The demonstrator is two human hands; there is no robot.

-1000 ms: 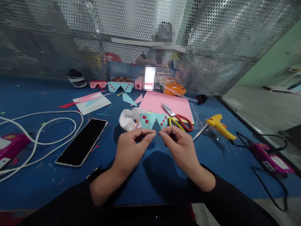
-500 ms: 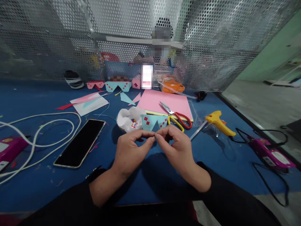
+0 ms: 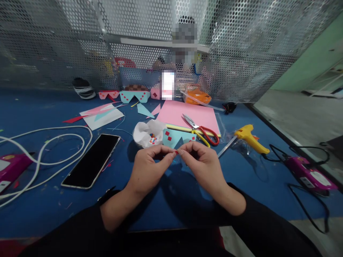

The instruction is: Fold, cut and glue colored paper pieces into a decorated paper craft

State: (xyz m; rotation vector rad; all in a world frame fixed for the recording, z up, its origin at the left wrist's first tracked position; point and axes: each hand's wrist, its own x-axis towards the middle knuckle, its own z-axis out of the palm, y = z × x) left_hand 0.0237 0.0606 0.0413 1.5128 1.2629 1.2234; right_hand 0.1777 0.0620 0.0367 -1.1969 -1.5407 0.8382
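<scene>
My left hand point(image 3: 151, 167) and my right hand point(image 3: 200, 166) meet at the fingertips above the blue table. Between their pinched thumbs and forefingers shows a tiny red piece point(image 3: 177, 152), too small to make out fully; both hands grip it. Just beyond lies a light blue paper mask point(image 3: 174, 136) with red diamonds on it, its lower edge partly hidden by my fingers. To its left stands a bowl lined with white paper point(image 3: 142, 132), with small coloured bits point(image 3: 153, 139) inside.
Red-and-yellow-handled scissors point(image 3: 199, 128) lie on pink paper sheets point(image 3: 174, 112). A yellow glue gun point(image 3: 250, 138) rests at right, its cord near a purple power strip point(image 3: 308, 173). A black phone point(image 3: 92, 160) and white cable point(image 3: 40, 160) lie left. Finished-looking masks point(image 3: 134, 96) stand at the back.
A red bit now shows between my fingertips, which have parted slightly. My right hand has shifted a little, and more of the mask's right side is uncovered.
</scene>
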